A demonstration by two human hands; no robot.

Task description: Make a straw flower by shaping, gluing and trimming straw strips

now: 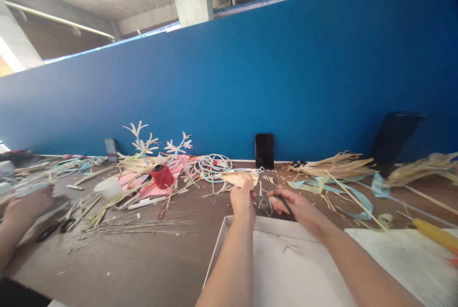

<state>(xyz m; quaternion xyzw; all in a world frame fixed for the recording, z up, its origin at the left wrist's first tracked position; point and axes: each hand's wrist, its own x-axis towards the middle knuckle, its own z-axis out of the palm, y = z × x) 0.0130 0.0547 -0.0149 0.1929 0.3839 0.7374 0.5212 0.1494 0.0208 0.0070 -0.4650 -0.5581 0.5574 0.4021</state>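
My left hand (242, 201) pinches a tan dried-leaf piece (240, 178) and holds it up above the brown table. My right hand (294, 207) is just to its right, fingers closed around dark-handled scissors (286, 204) that are mostly hidden by the hand. Both forearms reach over a shallow white box (229, 245) with a few straw bits lying inside.
A red thread spool (162, 176), white cup (108, 187), pink sheet, coiled pale-blue cord (213, 164) and straw flowers lie left of centre. A dark phone (265, 150) leans on the blue wall. Dried leaves and blue ribbon lie right. Another person's hand (26, 207) rests far left.
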